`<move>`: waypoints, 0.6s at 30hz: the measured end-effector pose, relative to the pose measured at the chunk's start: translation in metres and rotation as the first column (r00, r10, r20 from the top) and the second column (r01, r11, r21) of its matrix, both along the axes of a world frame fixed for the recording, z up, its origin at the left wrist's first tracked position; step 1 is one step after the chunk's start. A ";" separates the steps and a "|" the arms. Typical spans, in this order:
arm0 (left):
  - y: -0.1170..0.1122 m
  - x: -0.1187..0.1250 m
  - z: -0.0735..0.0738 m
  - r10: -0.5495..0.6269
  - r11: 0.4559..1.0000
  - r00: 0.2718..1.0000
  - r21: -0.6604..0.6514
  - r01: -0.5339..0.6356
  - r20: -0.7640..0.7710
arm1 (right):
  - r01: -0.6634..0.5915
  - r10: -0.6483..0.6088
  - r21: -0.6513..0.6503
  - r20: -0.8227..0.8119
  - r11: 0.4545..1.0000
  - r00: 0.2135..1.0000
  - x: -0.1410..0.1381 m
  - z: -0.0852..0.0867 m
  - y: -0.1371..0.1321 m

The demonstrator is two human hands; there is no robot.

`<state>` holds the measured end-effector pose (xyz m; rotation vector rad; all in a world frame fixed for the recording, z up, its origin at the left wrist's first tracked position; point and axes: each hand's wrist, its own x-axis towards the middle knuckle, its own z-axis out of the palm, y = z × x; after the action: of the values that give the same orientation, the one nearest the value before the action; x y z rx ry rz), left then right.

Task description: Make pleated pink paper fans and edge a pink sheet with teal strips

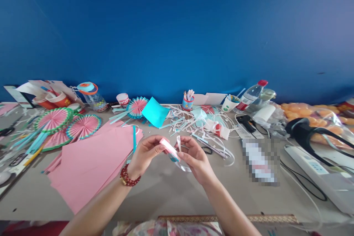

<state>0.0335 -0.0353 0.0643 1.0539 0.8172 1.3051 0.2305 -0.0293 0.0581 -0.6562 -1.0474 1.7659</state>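
My left hand [146, 154] pinches one end of a narrow folded pink paper [169, 147] with a blue-green edge, held above the table. My right hand [195, 158] grips its near end with thumb and fingers. A thin white strip [178, 143], perhaps tape, stands up by the right fingertips and a pale loop hangs below them. Whether the strip is stuck to the paper I cannot tell. Left of my hands lie large pink paper sheets [96, 158]. A bright blue paper square [155, 112] rests beyond them.
Pleated pink paper fans [84, 126] lie at the left, near cups [56, 99] of tools. Tangled white strips [179, 118] spread behind my hands. A bottle [250, 96], a glue gun [247, 122], a power strip [318, 177] and an orange-filled bag [306, 114] are on the right.
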 end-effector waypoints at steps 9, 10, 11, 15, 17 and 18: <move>-0.004 0.003 -0.003 -0.050 0.998 0.999 -0.041 0.050 0.015 | 0.026 -0.032 0.070 0.082 0.997 0.996 -0.004 -0.007 -0.001; -0.005 0.002 -0.003 -0.034 0.999 0.999 -0.029 0.033 -0.026 | 0.049 -0.060 0.103 0.110 0.993 0.992 -0.004 -0.008 -0.001; -0.005 0.001 -0.002 -0.011 1.000 0.997 -0.011 0.010 -0.081 | 0.072 -0.092 0.144 0.139 0.987 0.986 -0.004 -0.009 -0.002; -0.001 -0.008 -0.004 0.092 0.995 0.931 0.070 -0.072 -0.354 | 0.128 -0.186 0.265 0.210 0.956 0.960 0.002 -0.007 -0.004; 0.006 -0.014 -0.012 0.102 0.994 0.896 0.074 -0.078 -0.432 | 0.140 -0.205 0.289 0.207 0.947 0.957 0.006 -0.005 -0.004; 0.010 -0.018 -0.017 0.093 0.995 0.884 0.064 -0.071 -0.457 | 0.145 -0.210 0.298 0.200 0.943 0.957 0.008 -0.005 -0.004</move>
<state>0.0156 -0.0252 0.0474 1.4077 1.2025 1.1592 0.2382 -0.0336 0.0534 -0.7620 -1.3238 1.3732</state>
